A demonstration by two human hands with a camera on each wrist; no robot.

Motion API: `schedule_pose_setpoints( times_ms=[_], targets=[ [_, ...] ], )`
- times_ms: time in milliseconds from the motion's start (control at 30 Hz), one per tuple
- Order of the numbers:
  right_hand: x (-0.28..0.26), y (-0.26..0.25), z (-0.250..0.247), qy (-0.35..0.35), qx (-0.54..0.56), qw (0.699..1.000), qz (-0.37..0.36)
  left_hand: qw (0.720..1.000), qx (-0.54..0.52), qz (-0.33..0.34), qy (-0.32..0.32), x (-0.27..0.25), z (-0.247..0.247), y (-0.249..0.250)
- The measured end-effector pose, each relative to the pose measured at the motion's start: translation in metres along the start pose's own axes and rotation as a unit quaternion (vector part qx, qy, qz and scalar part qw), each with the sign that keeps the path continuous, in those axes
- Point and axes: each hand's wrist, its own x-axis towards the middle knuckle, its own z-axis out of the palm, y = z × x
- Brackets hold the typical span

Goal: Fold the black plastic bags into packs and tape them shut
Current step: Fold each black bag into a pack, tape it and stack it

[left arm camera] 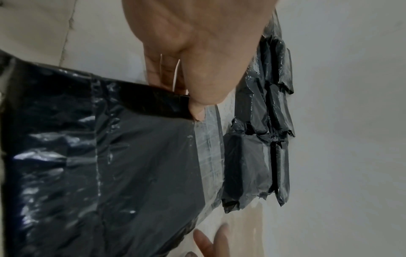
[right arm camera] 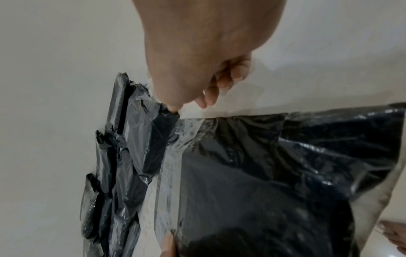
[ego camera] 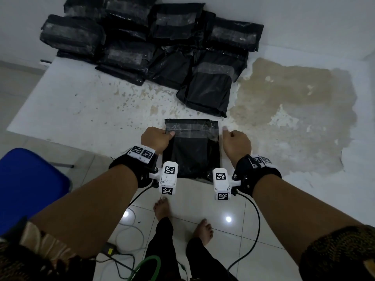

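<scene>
A folded black pack (ego camera: 192, 153) (left arm camera: 131, 165) (right arm camera: 263, 173) lies flat at the table's front edge, overhanging it slightly. A band of clear tape (ego camera: 192, 129) (left arm camera: 208, 151) (right arm camera: 169, 173) crosses its far end. My left hand (ego camera: 157, 138) (left arm camera: 193, 60) pinches the pack's left edge at the tape, thumb on top and fingers under the edge. My right hand (ego camera: 236, 144) (right arm camera: 197, 52) sits just off the right edge with its fingers curled on nothing. Its thumb tip touches the pack's far right corner.
Several taped black packs (ego camera: 152, 43) (left arm camera: 252, 156) (right arm camera: 123, 156) are heaped at the back of the white table (ego camera: 91, 110), the nearest (ego camera: 209, 92) just beyond my pack. A worn brown patch (ego camera: 294, 110) marks the right side. A blue chair (ego camera: 30, 189) and cables (ego camera: 129, 240) are below left.
</scene>
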Motion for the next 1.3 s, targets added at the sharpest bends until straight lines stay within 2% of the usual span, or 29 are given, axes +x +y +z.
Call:
schedule_pose_setpoints(
  times_ms=[133,300,467,800,900,1033,1133,1200,1300],
  targets=[
    [0.0,0.0,-0.001,-0.051,-0.055,0.997,-0.036,1.0,0.01,0.001,0.004,-0.001,0.001,0.004],
    [0.002,0.006,0.001,-0.068,-0.078,0.993,-0.063,1.0,0.003,-0.004,0.011,0.001,0.004,-0.001],
    [-0.004,0.003,-0.003,-0.082,-0.053,0.994,-0.055,1.0,-0.015,-0.01,0.015,0.002,0.006,-0.002],
    [-0.005,-0.001,-0.008,-0.119,-0.116,0.983,-0.077,0.999,-0.026,-0.019,0.008,-0.001,0.005,-0.001],
    [-0.01,0.001,-0.016,-0.131,-0.072,0.986,-0.077,0.999,-0.044,-0.019,0.012,-0.006,0.0,0.003],
    [-0.016,-0.004,-0.03,-0.157,0.052,0.985,-0.048,0.996,-0.089,0.01,0.017,-0.007,-0.014,0.028],
    [-0.02,-0.017,-0.047,-0.218,0.199,0.955,-0.012,0.992,-0.111,0.041,0.045,-0.006,-0.029,0.064],
    [-0.023,-0.027,-0.058,-0.261,0.243,0.934,-0.023,0.988,-0.126,0.064,0.062,-0.007,-0.039,0.09],
    [-0.022,-0.043,-0.071,-0.248,0.278,0.927,-0.046,0.982,-0.138,0.111,0.07,-0.006,-0.048,0.125]
  ],
)
